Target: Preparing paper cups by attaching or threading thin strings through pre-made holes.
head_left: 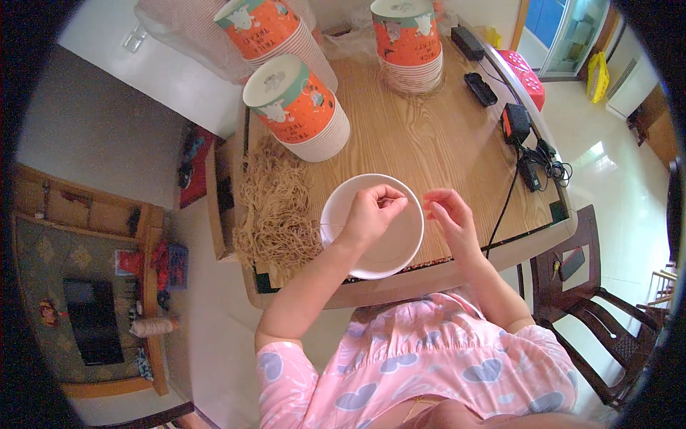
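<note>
Two grips: left hand [373, 214] over the white bowl [397, 243], pinched narrow; right hand [453, 218] beside it, hold unclear. Beige strings [279, 207] lie leftward on the surface [443, 150]; light, steady fingertips should prevent snags.

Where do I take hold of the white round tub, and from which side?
Probably the right rim of the white round tub, pinched from the person's right: it appears to stand mouth up, so its wall edge is exposed; the left hand and forearm cover part of its left, while the right hand is nearest that rim.
</note>
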Tool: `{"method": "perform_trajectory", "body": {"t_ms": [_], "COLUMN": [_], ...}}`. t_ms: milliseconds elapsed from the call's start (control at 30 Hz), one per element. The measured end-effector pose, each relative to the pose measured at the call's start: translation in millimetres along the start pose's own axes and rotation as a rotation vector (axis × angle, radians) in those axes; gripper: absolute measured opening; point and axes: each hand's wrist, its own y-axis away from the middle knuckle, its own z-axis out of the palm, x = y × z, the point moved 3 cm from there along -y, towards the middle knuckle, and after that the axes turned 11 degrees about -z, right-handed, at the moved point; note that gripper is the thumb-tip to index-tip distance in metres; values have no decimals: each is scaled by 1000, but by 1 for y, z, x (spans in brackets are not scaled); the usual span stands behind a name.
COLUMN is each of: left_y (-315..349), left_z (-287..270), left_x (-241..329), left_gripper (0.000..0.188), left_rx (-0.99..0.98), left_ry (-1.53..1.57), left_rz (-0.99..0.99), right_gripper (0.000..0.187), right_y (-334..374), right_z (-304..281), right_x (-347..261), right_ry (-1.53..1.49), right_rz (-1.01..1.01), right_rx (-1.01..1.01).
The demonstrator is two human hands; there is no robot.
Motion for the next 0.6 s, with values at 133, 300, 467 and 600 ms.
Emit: {"method": "perform_trajectory", "body": {"t_ms": [133, 300, 467, 600], "left_y": [-4, -5, -6, -6], "left_z": [-1, -2, -3, -3], "left_x": [-4, -5, -10, -8], "left_gripper": [8, 8, 7, 8], "left_rx": [15, -18, -58, -82], "left_ry": [76, 184, 265, 311], "left_rz": [-4, -162, -278, -299], "right_gripper": [16, 15, 14, 14], "right_y": [-19, -26, -23, -23], "right_z": [8, 14, 17, 17], "right_x": [4, 13, 13, 12], "right_ry": [-7, -55, -85, -82], "right_rz": [-75, -70, -41, -51], "right_rx": [-20, -74, -114, -105]}}
